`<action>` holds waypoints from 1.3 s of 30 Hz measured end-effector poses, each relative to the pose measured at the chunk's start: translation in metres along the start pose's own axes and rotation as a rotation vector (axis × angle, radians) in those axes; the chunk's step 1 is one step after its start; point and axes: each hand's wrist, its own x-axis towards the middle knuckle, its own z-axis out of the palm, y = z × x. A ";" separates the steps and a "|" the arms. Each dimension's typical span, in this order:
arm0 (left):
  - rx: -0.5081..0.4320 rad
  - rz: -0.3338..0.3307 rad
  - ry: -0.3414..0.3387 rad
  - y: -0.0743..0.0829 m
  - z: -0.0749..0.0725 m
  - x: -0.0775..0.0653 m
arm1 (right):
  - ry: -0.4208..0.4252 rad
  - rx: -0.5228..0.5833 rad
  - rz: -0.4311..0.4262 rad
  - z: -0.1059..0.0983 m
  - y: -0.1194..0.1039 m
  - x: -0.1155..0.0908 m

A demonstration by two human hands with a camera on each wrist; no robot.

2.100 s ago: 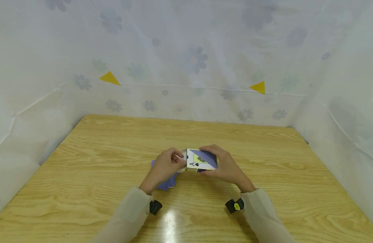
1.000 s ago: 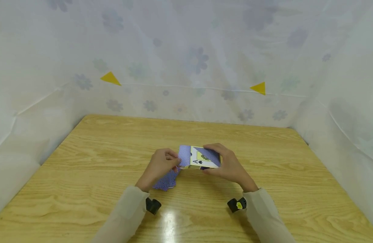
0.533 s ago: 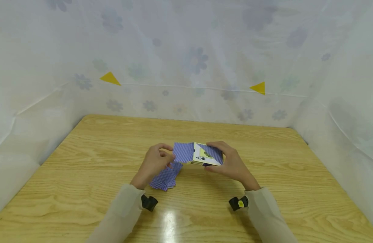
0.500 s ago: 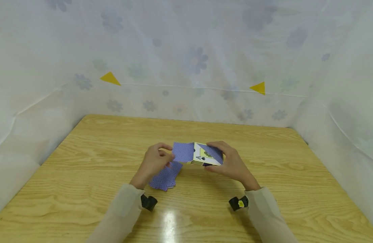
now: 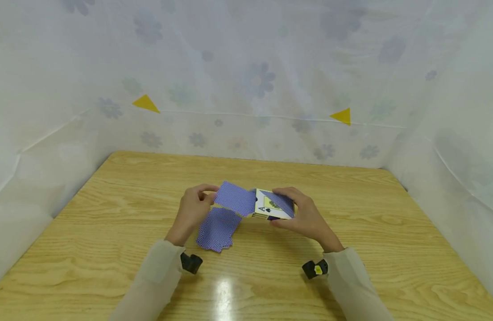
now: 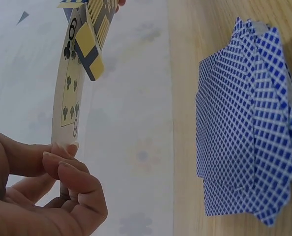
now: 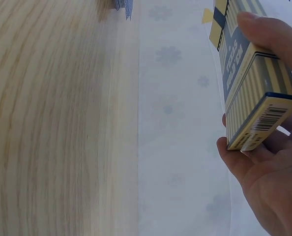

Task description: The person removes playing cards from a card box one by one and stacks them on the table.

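While clasping card box [image 5: 274,205] in right grip [image 5: 305,218], likely to leave its mouth free, pinches card [image 5: 235,198] by outer edge in left grip [image 5: 191,210], near loose pile [image 5: 216,231].

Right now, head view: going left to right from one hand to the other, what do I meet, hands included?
Left hand → blue-backed card → ace-of-spades card box → right hand.
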 end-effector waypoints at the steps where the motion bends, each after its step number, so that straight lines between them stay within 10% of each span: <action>1: -0.001 -0.007 0.006 0.000 0.000 0.000 | 0.000 -0.004 -0.002 0.000 0.000 0.000; 39: 0.130 -0.070 -0.073 -0.019 -0.001 0.007 | 0.001 -0.034 -0.007 -0.001 -0.004 -0.001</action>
